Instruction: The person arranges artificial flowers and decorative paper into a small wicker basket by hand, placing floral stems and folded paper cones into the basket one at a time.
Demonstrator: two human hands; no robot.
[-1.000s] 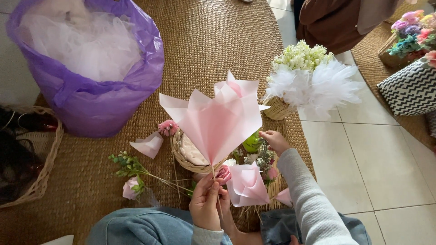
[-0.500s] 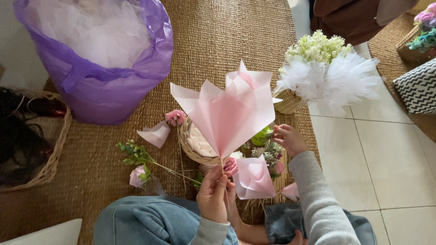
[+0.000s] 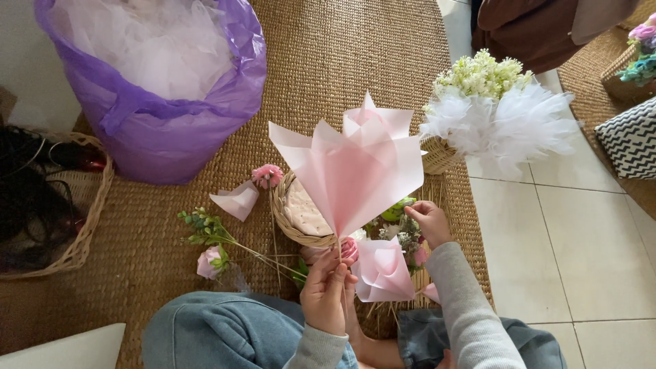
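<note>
My left hand pinches base of pink paper cone, cone fanning upward above grip. My right hand reaches among flowers just right; its grip unclear. Small basket behind cone.

Bag left of paper cone, small basket behind it, feathered bouquet at right
</note>
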